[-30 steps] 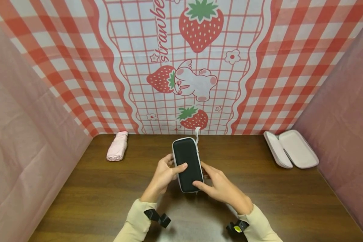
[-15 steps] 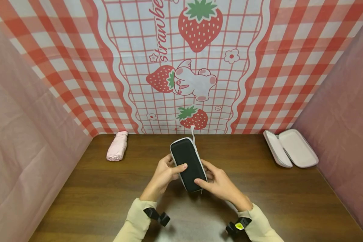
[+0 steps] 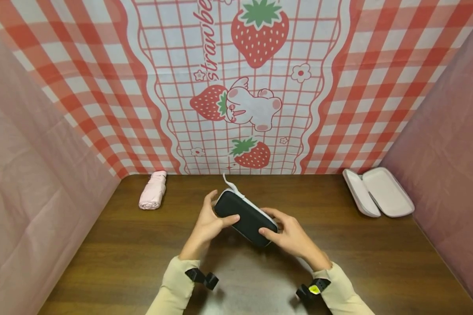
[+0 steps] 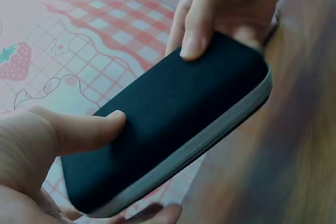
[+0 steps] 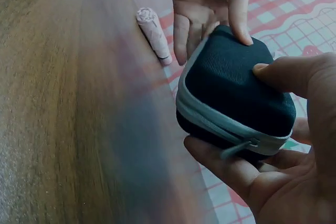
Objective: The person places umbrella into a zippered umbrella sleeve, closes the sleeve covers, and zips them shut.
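A black zippered hard case (image 3: 246,217) with a pale grey zip band is held between both hands above the table, slanting down to the right in the head view. My left hand (image 3: 210,221) grips its left end, thumb on the top face and fingers beneath. At the other end my right hand (image 3: 287,232) holds it the same way, thumb pressed on top. A white wrist strap (image 3: 233,186) sticks out from the far left corner. In the right wrist view the zipper pull (image 5: 239,148) hangs at the near end, and the case is closed.
At the back left of the wooden table (image 3: 142,258) lies a rolled pink cloth-like bundle (image 3: 153,190). An opened pale clamshell case (image 3: 388,192) rests at the back right. A strawberry-print sheet (image 3: 256,87) stands behind, with pink cloth walls at both sides.
The black case has turned counterclockwise in the head view, from nearly upright to a strong slant. Its strap end has swung left. Both hands keep hold of it.
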A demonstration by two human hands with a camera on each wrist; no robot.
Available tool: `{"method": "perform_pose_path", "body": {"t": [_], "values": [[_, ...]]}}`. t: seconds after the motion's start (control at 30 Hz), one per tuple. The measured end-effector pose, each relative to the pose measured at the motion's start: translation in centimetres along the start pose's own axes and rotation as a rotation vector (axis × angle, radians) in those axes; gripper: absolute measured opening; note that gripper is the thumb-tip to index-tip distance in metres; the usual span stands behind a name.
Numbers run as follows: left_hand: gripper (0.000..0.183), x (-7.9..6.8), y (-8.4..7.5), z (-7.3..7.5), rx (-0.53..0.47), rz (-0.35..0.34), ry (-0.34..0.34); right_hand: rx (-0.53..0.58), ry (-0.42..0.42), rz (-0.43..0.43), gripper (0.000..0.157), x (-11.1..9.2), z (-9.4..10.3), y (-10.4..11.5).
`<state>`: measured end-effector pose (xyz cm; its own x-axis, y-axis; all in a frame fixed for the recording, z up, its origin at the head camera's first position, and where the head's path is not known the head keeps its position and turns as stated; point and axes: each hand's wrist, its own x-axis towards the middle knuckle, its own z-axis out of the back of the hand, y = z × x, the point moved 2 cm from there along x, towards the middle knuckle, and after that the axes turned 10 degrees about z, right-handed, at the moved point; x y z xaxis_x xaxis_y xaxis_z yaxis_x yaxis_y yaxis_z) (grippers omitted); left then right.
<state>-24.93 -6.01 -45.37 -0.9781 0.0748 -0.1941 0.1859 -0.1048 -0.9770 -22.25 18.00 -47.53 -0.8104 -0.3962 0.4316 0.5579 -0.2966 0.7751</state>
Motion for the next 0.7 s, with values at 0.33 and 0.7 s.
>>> {"method": "perform_pose_path", "body": {"t": [0.33,0.7], "values": [[0.125,-1.1,-1.6,1.0,0.579,-0.352,-0.199,-0.086,0.008,0.020,0.045,0.1,1.0,0.8],[0.103,-3.5,-2.7,-1.3,1.083,-0.613,-0.168,-0.108,0.113,0.074,0.041,0.2,0.7,1.3]]}}
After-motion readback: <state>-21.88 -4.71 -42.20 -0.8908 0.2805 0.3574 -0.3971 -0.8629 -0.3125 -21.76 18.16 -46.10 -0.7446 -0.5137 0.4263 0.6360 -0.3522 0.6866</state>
